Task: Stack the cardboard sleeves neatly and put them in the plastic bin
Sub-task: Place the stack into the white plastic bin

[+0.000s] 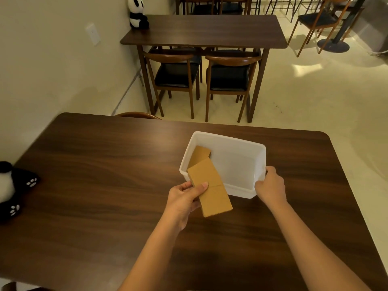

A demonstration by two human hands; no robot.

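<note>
A white translucent plastic bin [241, 141] stands on the dark wooden table [105, 185]. My left hand [184, 198] grips a stack of brown cardboard sleeves [212, 192] over the bin's near left corner, tilted with its far end past the rim. Another brown cardboard sleeve [199, 154] leans inside the bin against the left wall. My right hand [270, 185] holds the bin's near right corner.
A plush panda [12, 185] sits at the table's left edge. Beyond the table stand a second wooden table [210, 30] with another plush panda [137, 13] and two chairs [228, 76] tucked under it.
</note>
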